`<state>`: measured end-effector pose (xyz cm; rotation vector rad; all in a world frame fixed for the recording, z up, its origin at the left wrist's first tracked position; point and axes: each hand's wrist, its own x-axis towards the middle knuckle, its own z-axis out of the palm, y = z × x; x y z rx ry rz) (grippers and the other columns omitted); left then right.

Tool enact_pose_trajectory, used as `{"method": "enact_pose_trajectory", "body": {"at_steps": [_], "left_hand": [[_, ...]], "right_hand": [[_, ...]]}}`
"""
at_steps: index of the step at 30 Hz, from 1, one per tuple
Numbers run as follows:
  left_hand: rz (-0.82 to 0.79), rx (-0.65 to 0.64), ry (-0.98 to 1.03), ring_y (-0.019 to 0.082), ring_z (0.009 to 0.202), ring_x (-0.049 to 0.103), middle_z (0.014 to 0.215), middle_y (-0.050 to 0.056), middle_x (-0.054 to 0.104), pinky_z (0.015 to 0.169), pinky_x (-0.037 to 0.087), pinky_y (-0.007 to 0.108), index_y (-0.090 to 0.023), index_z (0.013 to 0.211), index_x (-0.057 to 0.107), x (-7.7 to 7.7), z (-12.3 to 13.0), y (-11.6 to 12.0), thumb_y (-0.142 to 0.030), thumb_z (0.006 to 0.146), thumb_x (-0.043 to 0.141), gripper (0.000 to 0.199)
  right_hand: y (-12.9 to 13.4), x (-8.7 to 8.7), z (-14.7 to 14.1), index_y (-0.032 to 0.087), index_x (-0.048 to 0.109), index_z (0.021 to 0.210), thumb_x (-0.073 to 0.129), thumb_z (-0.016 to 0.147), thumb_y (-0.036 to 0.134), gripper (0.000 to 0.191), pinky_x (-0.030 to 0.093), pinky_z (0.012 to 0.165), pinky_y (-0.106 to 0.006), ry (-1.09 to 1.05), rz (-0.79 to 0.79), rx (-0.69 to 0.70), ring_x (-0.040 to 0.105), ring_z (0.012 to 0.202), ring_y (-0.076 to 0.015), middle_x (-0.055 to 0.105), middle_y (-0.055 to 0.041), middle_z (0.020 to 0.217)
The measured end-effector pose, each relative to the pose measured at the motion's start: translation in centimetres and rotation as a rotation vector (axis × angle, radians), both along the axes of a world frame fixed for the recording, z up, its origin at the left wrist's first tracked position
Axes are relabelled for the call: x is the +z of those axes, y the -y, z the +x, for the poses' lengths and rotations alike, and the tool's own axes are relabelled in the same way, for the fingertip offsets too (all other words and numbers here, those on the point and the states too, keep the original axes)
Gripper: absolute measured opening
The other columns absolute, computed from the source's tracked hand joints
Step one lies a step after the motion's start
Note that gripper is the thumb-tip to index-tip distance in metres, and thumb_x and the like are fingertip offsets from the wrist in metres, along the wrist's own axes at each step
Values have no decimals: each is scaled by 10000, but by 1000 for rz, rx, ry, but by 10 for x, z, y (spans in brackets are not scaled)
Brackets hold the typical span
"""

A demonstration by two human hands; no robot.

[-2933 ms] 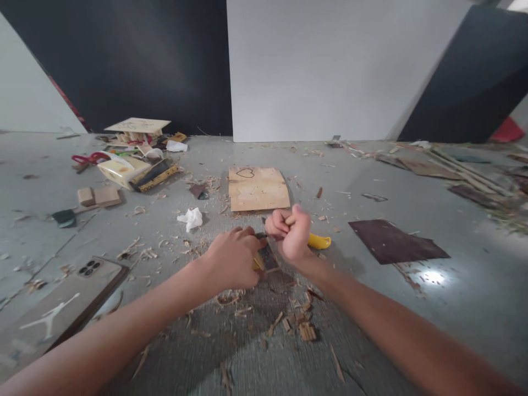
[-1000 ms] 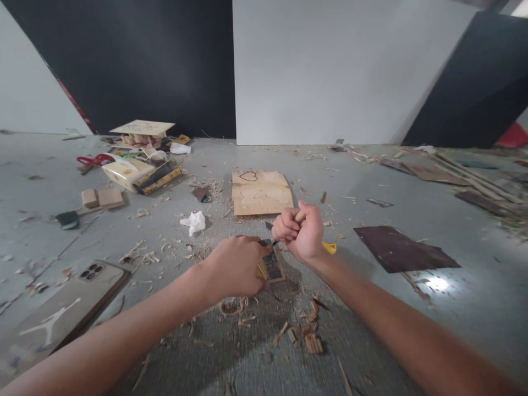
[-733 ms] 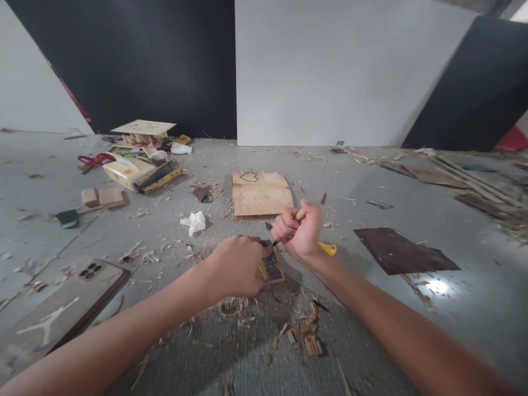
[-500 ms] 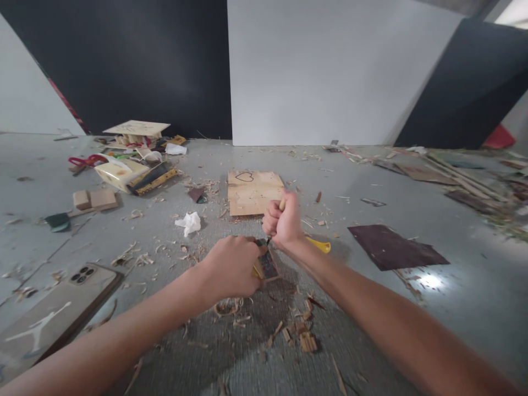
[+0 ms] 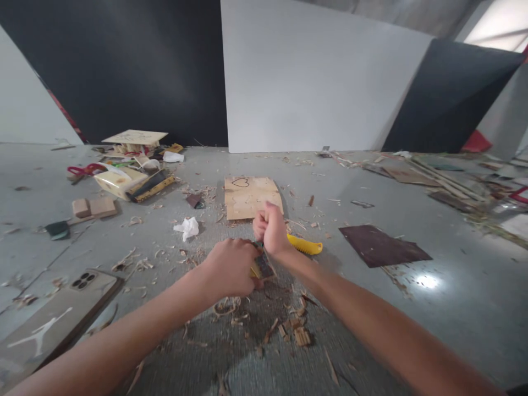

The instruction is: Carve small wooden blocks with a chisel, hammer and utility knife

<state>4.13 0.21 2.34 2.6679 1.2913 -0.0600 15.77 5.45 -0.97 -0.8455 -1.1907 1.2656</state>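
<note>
My left hand (image 5: 233, 268) is closed over a small dark block (image 5: 266, 265) on the floor, with something yellow showing by its fingers. Just above the block's far edge, my right hand (image 5: 272, 228) makes a fist round a thin tool, whose handle is mostly hidden now. A yellow cutter (image 5: 305, 244) lies beside my right wrist. Beyond the hands rests a thin wooden board (image 5: 251, 197) with a heart drawn on it.
At the left are a phone (image 5: 53, 319), crumpled tissue (image 5: 187, 227), wooden blocks (image 5: 94, 207) and a cream box (image 5: 119, 182). Brown sandpaper (image 5: 383, 246) lies at the right. Wood shavings and chips (image 5: 302, 336) litter the floor. Panels stand behind.
My right hand has moved slightly left and lower, and more of the yellow cutter shows. My left hand keeps its hold on the block. The view has shifted a little.
</note>
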Motion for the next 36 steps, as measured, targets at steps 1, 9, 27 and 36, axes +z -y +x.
{"method": "enact_pose_trajectory", "body": {"at_steps": [1, 9, 27, 36], "left_hand": [[6, 5, -26, 316, 900, 647, 1002, 139, 690, 774, 497, 418, -157, 1039, 672, 1, 1, 0, -455, 703, 603, 454], [55, 1, -65, 294, 837, 661, 984, 103, 704, 712, 510, 387, -198, 1044, 667, 0, -2, -1, -507, 703, 592, 466], [-27, 6, 40, 250, 798, 659, 860, 75, 687, 674, 488, 316, -186, 843, 651, 6, -2, 6, -410, 686, 620, 275], [54, 16, -22, 262, 844, 654, 934, 73, 687, 725, 497, 356, -207, 975, 643, 2, -8, -5, -367, 690, 592, 331]], "right_hand": [[6, -4, 3, 252, 219, 437, 339, 810, 569, 503, 149, 390, -274, -10, 84, 4, 157, 376, -91, 172, 69, 408], [-10, 3, -3, 254, 223, 466, 323, 846, 559, 497, 147, 370, -264, 75, -15, -11, 173, 356, -90, 183, 73, 392], [59, -23, 37, 232, 250, 570, 354, 808, 316, 273, 195, 506, -308, 374, 676, 140, 249, 487, -127, 259, 40, 527], [76, 12, 39, 240, 199, 558, 344, 789, 382, 307, 176, 508, -326, 369, 791, 213, 211, 475, -138, 204, 47, 507]]}}
